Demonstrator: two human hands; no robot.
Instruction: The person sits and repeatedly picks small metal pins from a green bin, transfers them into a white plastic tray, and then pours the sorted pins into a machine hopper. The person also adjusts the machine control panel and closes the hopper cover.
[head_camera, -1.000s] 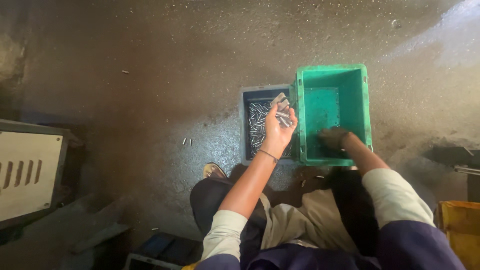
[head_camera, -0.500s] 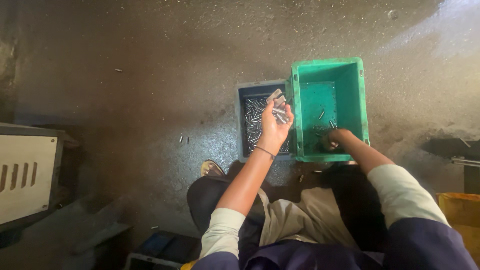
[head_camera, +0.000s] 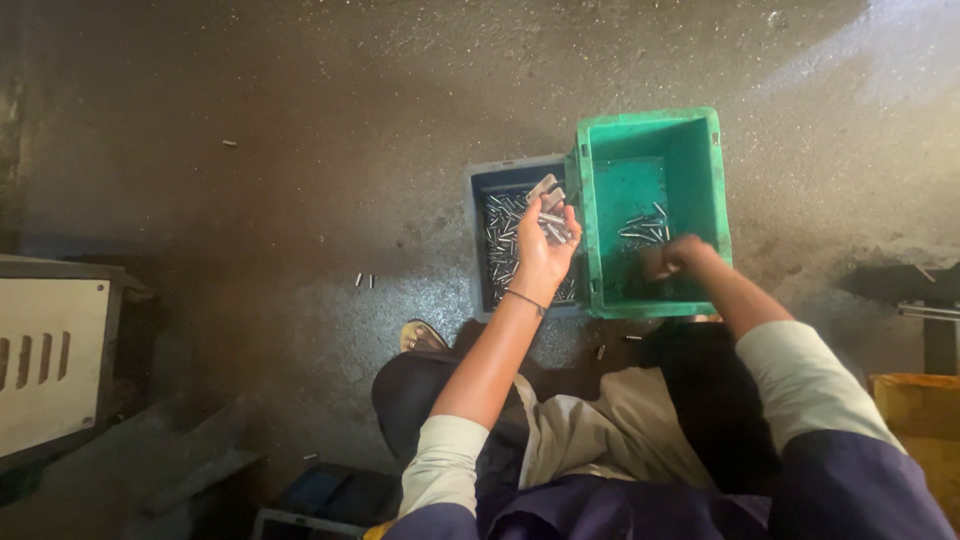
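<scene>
I sit over two crates on a concrete floor. My left hand (head_camera: 545, 245) is raised palm up above the small blue crate (head_camera: 480, 240) and holds several short metal pins (head_camera: 550, 215). More pins fill the blue crate. Beside it on the right stands a green crate (head_camera: 650, 140) with a small pile of pins (head_camera: 640, 228) on its bottom. My right hand (head_camera: 672, 257) is inside the green crate near its front wall, fingers curled; whether it holds anything is hidden.
Loose pins lie on the floor (head_camera: 365, 281) left of the crates and near my knees (head_camera: 603, 350). A grey machine cabinet (head_camera: 50, 370) stands at the left. A yellow bin (head_camera: 920, 420) is at the right edge. A sandalled foot (head_camera: 425, 338) shows below the blue crate.
A small pile of pins now lies in the green crate. My right hand stayed low inside it. My left hand stays raised with its pins.
</scene>
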